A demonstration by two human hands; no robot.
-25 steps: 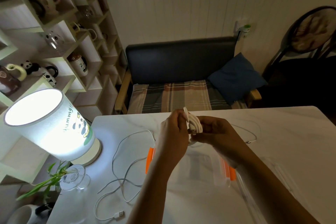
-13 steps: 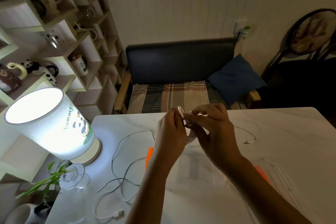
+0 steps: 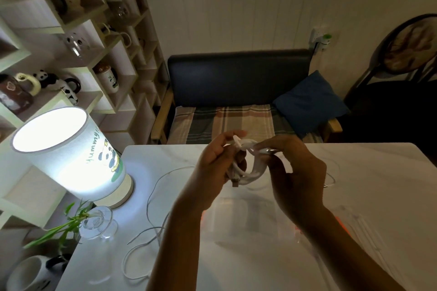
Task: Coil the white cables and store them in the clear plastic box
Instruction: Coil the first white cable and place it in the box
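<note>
Coil [image 3: 250, 168] of white cable sits raised above the surface [image 3: 369, 172] between both hands, nearly wound: the left hand [image 3: 212, 165] grips its loops, the right hand [image 3: 290, 172] pinches the plug end at its 12 o'clock edge. Judging by this, one cable is almost done but not yet stored. The box [image 3: 248, 222] lies open just below, at the coil's 6 o'clock. A loose cable [image 3: 151, 208] sprawls at 8 o'clock, another [image 3: 331, 177] at 3 o'clock; both remain. A lit lamp [image 3: 71, 156] and glass vase [image 3: 98, 224] crowd the loose cable's side.
</note>
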